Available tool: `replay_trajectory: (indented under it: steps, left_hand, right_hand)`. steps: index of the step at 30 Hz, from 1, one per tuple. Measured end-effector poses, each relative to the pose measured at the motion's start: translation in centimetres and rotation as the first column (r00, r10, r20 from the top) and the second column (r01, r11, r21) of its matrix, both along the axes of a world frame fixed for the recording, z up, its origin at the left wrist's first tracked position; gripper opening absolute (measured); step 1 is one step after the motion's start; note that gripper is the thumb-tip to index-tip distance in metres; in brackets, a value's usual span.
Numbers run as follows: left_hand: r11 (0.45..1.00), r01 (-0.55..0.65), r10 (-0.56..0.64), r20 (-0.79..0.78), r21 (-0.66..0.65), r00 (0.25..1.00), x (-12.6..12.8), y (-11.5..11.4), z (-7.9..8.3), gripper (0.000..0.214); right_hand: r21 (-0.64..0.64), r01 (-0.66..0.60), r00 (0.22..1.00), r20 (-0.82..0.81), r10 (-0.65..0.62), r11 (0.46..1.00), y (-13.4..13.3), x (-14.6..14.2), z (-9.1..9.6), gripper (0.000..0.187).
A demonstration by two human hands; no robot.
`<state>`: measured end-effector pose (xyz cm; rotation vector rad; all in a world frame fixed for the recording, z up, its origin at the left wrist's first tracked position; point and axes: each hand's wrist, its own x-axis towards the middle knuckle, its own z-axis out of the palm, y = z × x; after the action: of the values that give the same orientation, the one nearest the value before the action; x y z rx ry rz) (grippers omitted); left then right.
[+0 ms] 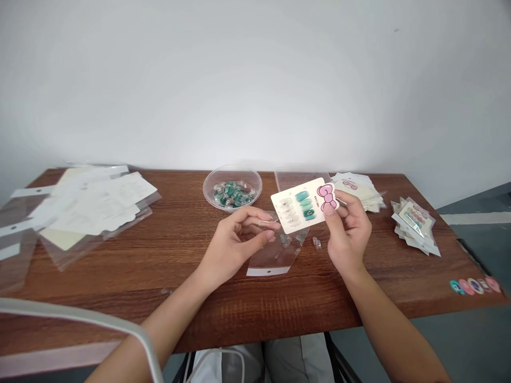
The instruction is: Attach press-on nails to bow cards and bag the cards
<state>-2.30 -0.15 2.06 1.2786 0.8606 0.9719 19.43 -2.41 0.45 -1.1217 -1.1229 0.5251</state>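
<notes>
While gripping a bow-topped press-on nail card (304,205) in the right hand (348,234), left hand (235,242) half-open just beside it, above a clear plastic sleeve (275,254) on the worktop (120,274), bowl of press-on nails (232,171) toward the far edge.

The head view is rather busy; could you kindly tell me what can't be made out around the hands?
All in the head view:
Clear bag: its top left is hidden by the left hand, and the pieces inside are too small to identify.
Card: its lower right corner is hidden by the right hand, and its small print is too small to read.
Small item: too small to identify.
Pile of bags: cut off by the left edge.
</notes>
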Motion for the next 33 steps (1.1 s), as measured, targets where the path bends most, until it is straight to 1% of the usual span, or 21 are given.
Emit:
replay_trajectory:
  steps: [3, 7, 14, 17, 20, 22, 24, 29, 33]
  left_hand:
    - [1.000, -0.014, 0.014, -0.004, -0.004, 1.000, 0.0, 0.0, 0.1, 0.023]
    - [0.999, -0.045, 0.045, -0.006, -0.018, 0.999, 0.0, 0.1, 0.3, 0.024]
    - [0.997, -0.069, 0.068, -0.013, -0.042, 0.998, 0.2, 0.1, 0.6, 0.025]
    - [0.993, -0.115, 0.113, -0.045, -0.034, 0.993, 0.3, 0.0, 0.8, 0.021]
    - [0.980, -0.197, 0.197, -0.049, 0.017, 0.979, 0.4, 0.0, 0.9, 0.019]
    - [0.968, -0.247, 0.248, -0.034, 0.037, 0.968, 0.4, 0.1, 1.0, 0.020]
    - [0.961, -0.274, 0.275, -0.028, 0.036, 0.961, 0.4, 0.1, 0.9, 0.022]
    - [0.958, -0.283, 0.284, -0.032, 0.039, 0.958, 0.5, 0.1, 0.5, 0.027]
    - [0.956, -0.282, 0.287, -0.055, 0.073, 0.956, 0.6, 0.2, 0.3, 0.024]
  right_hand:
    - [0.028, 0.007, 0.999, 0.032, -0.008, 1.000, 0.0, 0.0, -0.2, 0.021]
    - [0.061, -0.022, 0.995, 0.099, 0.016, 0.998, 0.0, -0.2, -0.3, 0.020]
    - [0.095, -0.032, 0.989, 0.147, 0.018, 0.995, -0.1, -0.4, -0.7, 0.020]
    - [0.129, -0.077, 0.982, 0.183, 0.052, 0.989, -0.2, -0.5, -1.1, 0.023]
    - [0.136, -0.110, 0.975, 0.208, 0.080, 0.984, -0.4, -0.7, -1.4, 0.027]
    - [0.141, -0.097, 0.975, 0.214, 0.065, 0.985, -0.5, -0.7, -1.6, 0.029]
    - [0.148, -0.074, 0.977, 0.211, 0.041, 0.986, -0.6, -0.6, -1.7, 0.030]
    - [0.179, -0.043, 0.978, 0.211, 0.005, 0.983, -0.5, -0.6, -1.9, 0.031]
    - [0.174, -0.047, 0.976, 0.217, 0.008, 0.984, -0.6, -0.6, -2.1, 0.031]
